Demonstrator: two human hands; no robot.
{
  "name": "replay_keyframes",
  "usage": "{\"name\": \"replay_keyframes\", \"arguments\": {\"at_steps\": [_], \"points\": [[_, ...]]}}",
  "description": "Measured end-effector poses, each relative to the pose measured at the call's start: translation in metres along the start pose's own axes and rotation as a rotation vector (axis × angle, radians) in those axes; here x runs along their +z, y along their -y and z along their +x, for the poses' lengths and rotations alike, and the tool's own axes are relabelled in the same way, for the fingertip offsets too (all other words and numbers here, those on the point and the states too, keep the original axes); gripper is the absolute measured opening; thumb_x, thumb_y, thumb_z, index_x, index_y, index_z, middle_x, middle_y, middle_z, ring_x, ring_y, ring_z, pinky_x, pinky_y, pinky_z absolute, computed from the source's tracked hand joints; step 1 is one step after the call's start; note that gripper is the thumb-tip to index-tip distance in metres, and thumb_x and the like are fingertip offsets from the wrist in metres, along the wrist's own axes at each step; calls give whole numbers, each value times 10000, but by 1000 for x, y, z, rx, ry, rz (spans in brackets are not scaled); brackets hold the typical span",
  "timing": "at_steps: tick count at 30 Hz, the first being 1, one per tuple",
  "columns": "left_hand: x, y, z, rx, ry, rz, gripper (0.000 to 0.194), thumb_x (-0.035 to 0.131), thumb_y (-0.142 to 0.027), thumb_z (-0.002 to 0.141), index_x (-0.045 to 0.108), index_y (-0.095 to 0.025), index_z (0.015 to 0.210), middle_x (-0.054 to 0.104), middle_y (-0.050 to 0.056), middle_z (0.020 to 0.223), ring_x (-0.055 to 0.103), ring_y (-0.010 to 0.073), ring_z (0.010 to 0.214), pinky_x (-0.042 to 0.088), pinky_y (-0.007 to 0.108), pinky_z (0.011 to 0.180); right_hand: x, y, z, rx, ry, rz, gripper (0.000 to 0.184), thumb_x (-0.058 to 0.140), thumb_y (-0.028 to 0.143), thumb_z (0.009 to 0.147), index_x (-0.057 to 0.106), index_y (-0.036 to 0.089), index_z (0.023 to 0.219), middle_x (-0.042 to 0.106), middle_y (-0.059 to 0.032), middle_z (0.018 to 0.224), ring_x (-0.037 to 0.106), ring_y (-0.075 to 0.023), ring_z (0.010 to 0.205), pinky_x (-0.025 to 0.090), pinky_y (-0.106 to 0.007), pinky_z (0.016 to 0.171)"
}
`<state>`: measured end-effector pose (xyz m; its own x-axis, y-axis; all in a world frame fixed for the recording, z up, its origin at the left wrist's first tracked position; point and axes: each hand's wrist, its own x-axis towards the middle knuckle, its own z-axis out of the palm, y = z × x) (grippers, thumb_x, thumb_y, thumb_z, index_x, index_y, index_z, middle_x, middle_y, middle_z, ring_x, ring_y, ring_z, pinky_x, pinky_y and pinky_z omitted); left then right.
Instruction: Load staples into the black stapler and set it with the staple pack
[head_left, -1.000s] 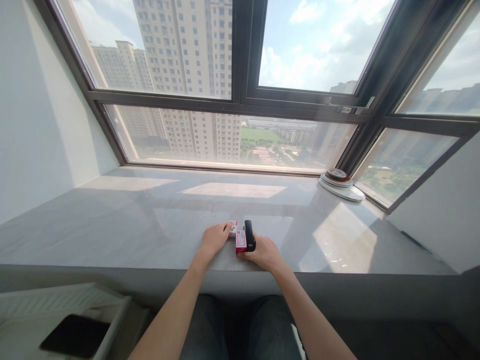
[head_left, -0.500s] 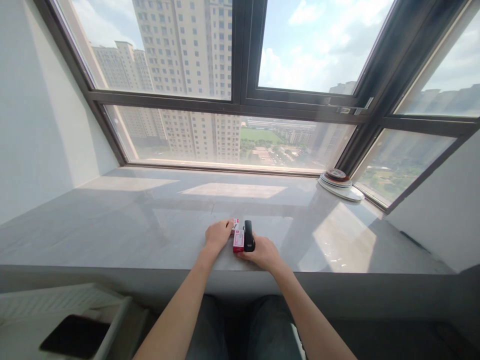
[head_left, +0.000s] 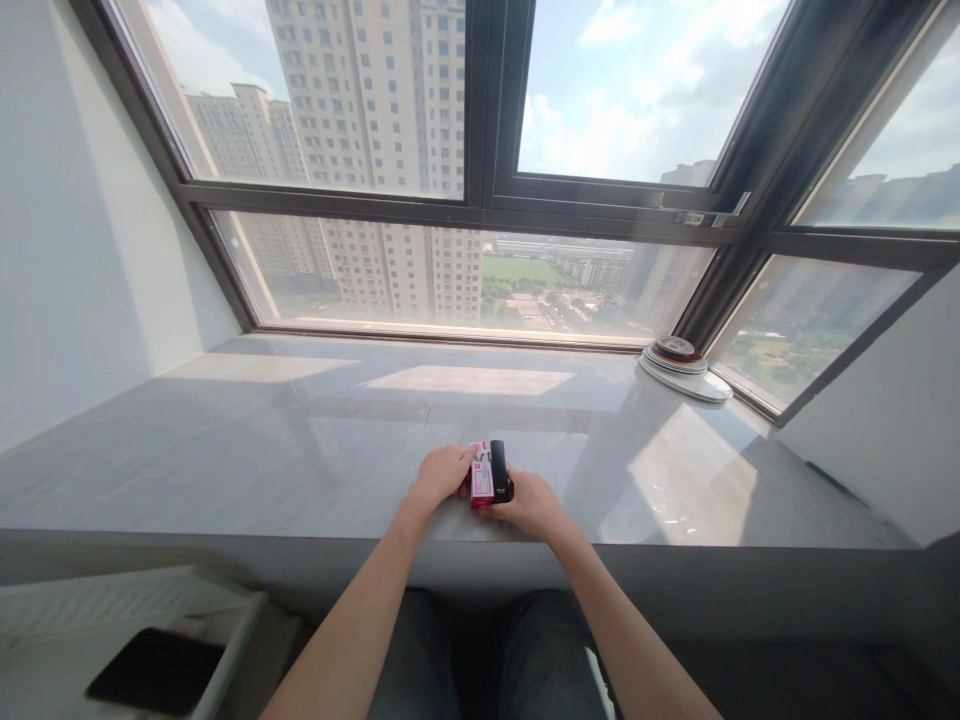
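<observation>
Over the front part of the window ledge, my two hands meet around a small group of things. A black stapler (head_left: 499, 472) is on the right of the group, with my right hand (head_left: 531, 506) closed around its outer side. Pressed against its left side is a small red-and-white cardboard box (head_left: 482, 484). Another small printed box (head_left: 481, 452) lines up just beyond it, partly covered by fingers. My left hand (head_left: 444, 474) is closed along the boxes' left side, its thumb near the top. Some fingertips of both hands are hidden.
The pale, glossy ledge (head_left: 300, 470) runs below a dark-framed window (head_left: 480, 205). A stack of round plates or mats (head_left: 679, 368) lies in its far right corner. At lower left, a dark flat object (head_left: 156, 672) rests on a white piece of furniture (head_left: 225, 640).
My left hand has moved slightly right and pushed the far box over. The boxes now line up against the stapler, where before they were offset with a gap.
</observation>
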<state>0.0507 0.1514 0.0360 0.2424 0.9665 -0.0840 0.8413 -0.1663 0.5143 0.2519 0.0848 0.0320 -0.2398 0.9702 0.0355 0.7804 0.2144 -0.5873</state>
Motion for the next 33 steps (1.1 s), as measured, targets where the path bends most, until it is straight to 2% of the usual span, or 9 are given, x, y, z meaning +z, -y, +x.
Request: {"name": "replay_keyframes", "arguments": {"at_steps": [6, 12, 15, 20, 23, 26, 29, 33], "points": [[-5, 3, 2, 30, 123, -112, 788, 176, -680, 989, 678, -208, 607, 716, 68, 607, 630, 173, 510, 476, 274, 643, -6, 2, 0, 20, 29, 12, 556, 817, 530, 726, 649, 275, 1191, 735, -9, 978, 678, -253, 887, 394, -257, 687], [9, -6, 20, 40, 227, -209, 766, 193, -670, 997, 679, -161, 692, 705, 81, 600, 609, 153, 454, 478, 266, 558, -21, -14, -1, 4, 62, 73, 550, 826, 498, 708, 675, 257, 1179, 744, -7, 961, 674, -249, 861, 417, -262, 708], [22, -25, 31, 62, 292, -274, 775, 168, -670, 1003, 673, -126, 778, 711, 104, 621, 615, 149, 445, 475, 256, 514, -36, -33, -4, 31, 69, 85, 522, 826, 492, 695, 699, 232, 1130, 745, -7, 928, 665, -237, 823, 419, -258, 686], [51, -78, 53, 107, 390, -341, 744, 157, -613, 1028, 646, -105, 792, 738, 158, 703, 644, 156, 470, 493, 257, 503, -71, -74, -18, 140, 64, 125, 507, 837, 429, 646, 725, 188, 1078, 742, -25, 865, 658, -246, 798, 456, -271, 681], [69, -111, 68, 129, 442, -362, 726, 165, -591, 1036, 651, -104, 807, 753, 176, 762, 680, 162, 525, 520, 259, 539, -92, -102, -29, 227, 55, 175, 518, 848, 434, 632, 727, 193, 1074, 732, -36, 805, 640, -221, 668, 443, -262, 566], [86, -136, 83, 142, 471, -378, 723, 194, -603, 1033, 651, -102, 783, 755, 192, 780, 701, 173, 562, 539, 267, 571, -109, -129, -38, 323, 87, 215, 545, 850, 476, 640, 714, 198, 1089, 673, -24, 638, 568, -190, 494, 394, -258, 450], [99, -155, 93, 146, 483, -406, 726, 202, -611, 1030, 649, -97, 779, 748, 201, 768, 703, 184, 559, 550, 282, 580, -120, -146, -43, 343, 94, 205, 555, 843, 515, 660, 703, 199, 1095, 632, -14, 575, 550, -184, 462, 386, -258, 427], [109, -165, 100, 132, 486, -461, 743, 213, -666, 1006, 634, -105, 760, 724, 180, 679, 688, 187, 519, 547, 278, 545, -126, -153, -44, 355, 84, 173, 607, 842, 517, 668, 680, 201, 1161, 626, 8, 583, 549, -167, 472, 385, -246, 450]]}}
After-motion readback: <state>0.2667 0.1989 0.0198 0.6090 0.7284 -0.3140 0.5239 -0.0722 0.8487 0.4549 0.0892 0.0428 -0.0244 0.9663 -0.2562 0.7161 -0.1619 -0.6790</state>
